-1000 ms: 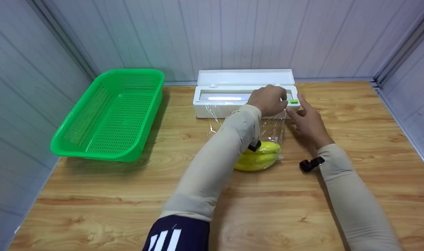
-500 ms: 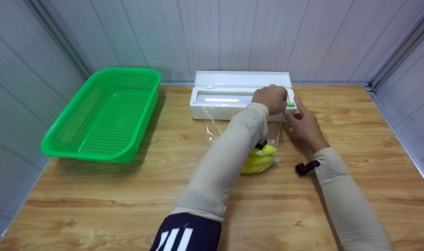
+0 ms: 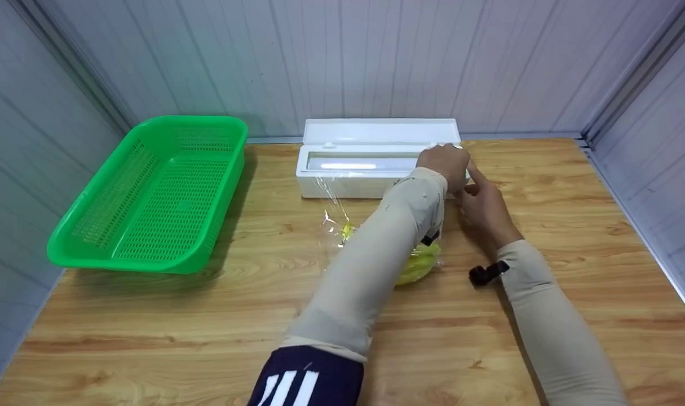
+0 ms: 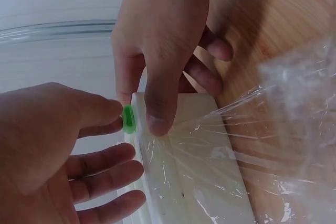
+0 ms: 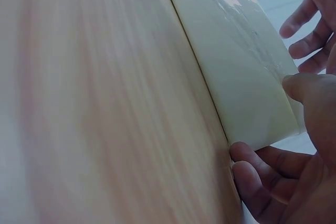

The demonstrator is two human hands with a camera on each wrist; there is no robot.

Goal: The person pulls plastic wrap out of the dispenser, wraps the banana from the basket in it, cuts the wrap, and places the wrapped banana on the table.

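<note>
Now left hand (image 3: 445,163) pinches the green slider (image 4: 128,119); right hand (image 3: 484,208) grips white box (image 3: 342,188) holding film roll (image 3: 365,163).

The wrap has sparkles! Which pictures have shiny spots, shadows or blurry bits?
Left wrist view: white glints on the wrap; head view: glints on it too, a bright white streak inside the box, and a soft shadow beside the basket; right wrist view: the table is hazy and smeared, while the nearby hand looks clearer.
</note>
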